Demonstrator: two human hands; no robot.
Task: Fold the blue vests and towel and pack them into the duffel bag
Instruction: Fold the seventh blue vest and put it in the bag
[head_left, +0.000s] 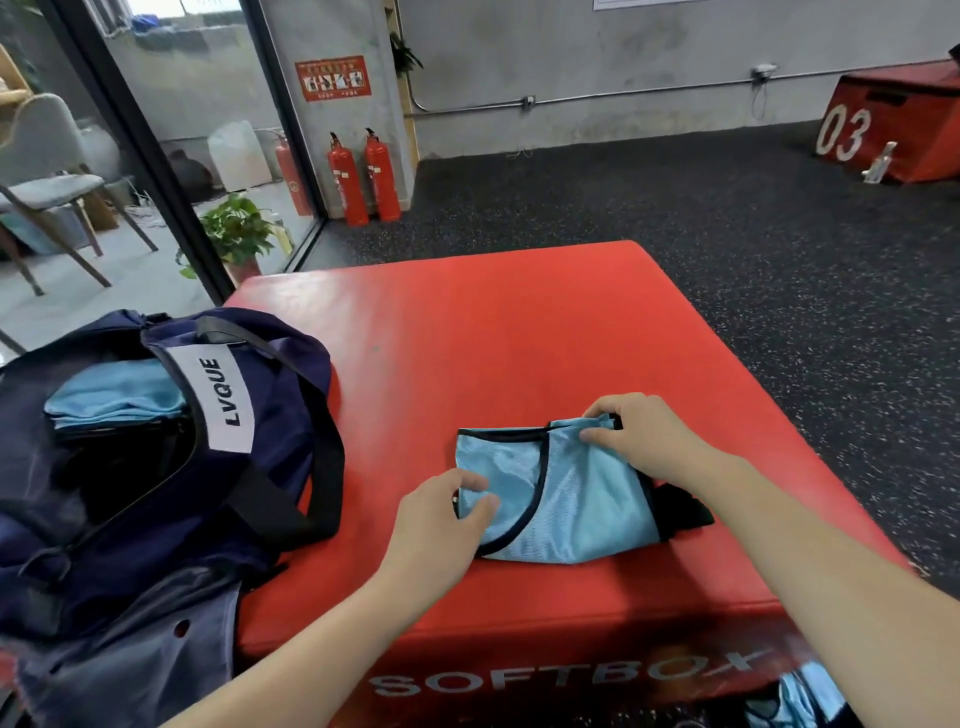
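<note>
A light blue mesh vest (566, 499) with black trim lies folded on the red soft box (467, 353). My left hand (441, 525) pinches its near left corner. My right hand (639, 436) grips its far right corner. The navy duffel bag (171, 467) stands open at the box's left edge, with folded light blue cloth (114, 395) inside it. More blue vest fabric (810, 696) shows at the bottom right, below the box's front.
Dark speckled rubber floor (727, 218) surrounds the box. A second red box (893, 124) marked 03 stands far right. Two fire extinguishers (363, 176) stand by the far wall. A glass partition, a potted plant (234, 228) and a chair are at the left.
</note>
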